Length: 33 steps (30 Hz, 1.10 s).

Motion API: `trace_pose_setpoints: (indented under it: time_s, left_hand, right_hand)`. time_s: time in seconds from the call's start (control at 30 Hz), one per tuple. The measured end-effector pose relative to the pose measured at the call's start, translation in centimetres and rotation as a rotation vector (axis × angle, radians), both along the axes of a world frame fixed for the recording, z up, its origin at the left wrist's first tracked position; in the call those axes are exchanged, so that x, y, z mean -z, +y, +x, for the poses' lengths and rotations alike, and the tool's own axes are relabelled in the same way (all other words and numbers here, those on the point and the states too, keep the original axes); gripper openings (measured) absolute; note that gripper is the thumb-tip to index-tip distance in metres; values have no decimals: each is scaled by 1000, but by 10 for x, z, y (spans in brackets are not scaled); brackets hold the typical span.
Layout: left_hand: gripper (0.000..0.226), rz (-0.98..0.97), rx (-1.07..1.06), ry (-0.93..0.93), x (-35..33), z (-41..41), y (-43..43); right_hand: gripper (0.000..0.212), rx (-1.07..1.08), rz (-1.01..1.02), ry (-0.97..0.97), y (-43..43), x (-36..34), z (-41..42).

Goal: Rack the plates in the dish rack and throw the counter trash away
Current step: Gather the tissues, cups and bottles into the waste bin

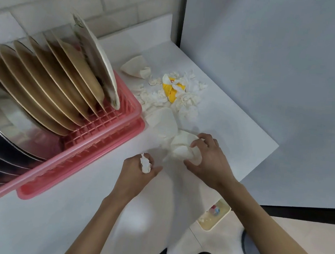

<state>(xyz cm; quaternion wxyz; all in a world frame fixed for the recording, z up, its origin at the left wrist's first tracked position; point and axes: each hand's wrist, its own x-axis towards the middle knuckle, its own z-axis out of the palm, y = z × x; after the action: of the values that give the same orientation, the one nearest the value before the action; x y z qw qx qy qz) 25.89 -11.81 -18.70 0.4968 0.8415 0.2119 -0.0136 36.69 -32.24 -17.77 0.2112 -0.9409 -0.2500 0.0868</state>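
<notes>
Several plates (68, 79) stand on edge in the pink dish rack (119, 121) on the left of the white counter (50, 207). My left hand (137, 173) grips a small wad of white tissue (145, 165). My right hand (204, 159) curls its fingers round a crumpled white paper cup (181, 147) lying on the counter. A flattened paper cup (165, 122) lies just behind it. Further back is a heap of torn tissue scraps (185, 102) around a yellow wrapper (171, 88), and another crushed cup (134, 67).
Steel bowls or pans (1, 130) fill the rack's near left end. A cream bin (214, 216) with some scraps in it stands on the floor below the counter's right edge. A grey wall panel closes the right side, white tiles the back.
</notes>
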Motion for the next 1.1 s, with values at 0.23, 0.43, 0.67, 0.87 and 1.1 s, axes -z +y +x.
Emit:
trace_pose_setpoints:
  time_s: [0.23,0.43,0.67,0.87,1.1]
  left_hand:
    - [37,-56,19,11,-10,17,-27]
    - [37,-108,49,-27,-23,13,-52]
    - [52,-309,42,81,-33,-16,-95]
    - [23,-182,256,106,-21,-55,-136]
    - [15,-43,424,91,-5,-105,-179]
  right_hand:
    - [54,-79,31,-73,-32,-15,-18]
    - [52,40,99,-68,-63,-26,-47]
    - [41,214,210,-24,-112,-24,-104]
    - [32,367,318,27,-148,-20,-166]
    - [31,468,342,32,-181,-4,-234]
